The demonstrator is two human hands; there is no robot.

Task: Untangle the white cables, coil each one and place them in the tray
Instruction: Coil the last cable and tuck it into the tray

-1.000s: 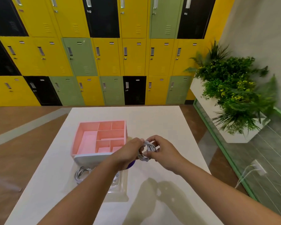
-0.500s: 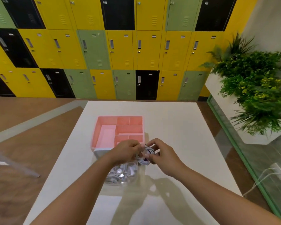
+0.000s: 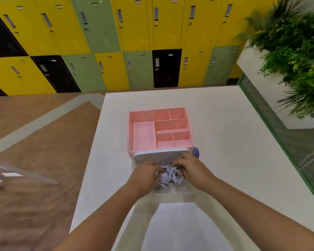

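Several coiled white cables (image 3: pixel 168 175) lie bunched in a clear plastic tray (image 3: pixel 184 190) on the white table. My left hand (image 3: pixel 146 175) presses on the cables from the left, fingers curled into the bundle. My right hand (image 3: pixel 190 168) holds the same bundle from the right, fingers bent over it. Both hands are low, inside the tray. The tray's pale lid or far wall (image 3: pixel 159 155) stands just beyond my fingers. Which cable each hand grips is hidden by the fingers.
A pink divided organizer (image 3: pixel 141 134) with bare compartments sits just beyond the tray. A purple object (image 3: pixel 196 151) peeks out at its near right corner. The white table (image 3: pixel 225 133) ends left over a wooden floor. Lockers stand behind, plants at right.
My hands have lowered the coiled cable from above the table into the clear tray among the other coils. The camera has tilted down and shifted left.
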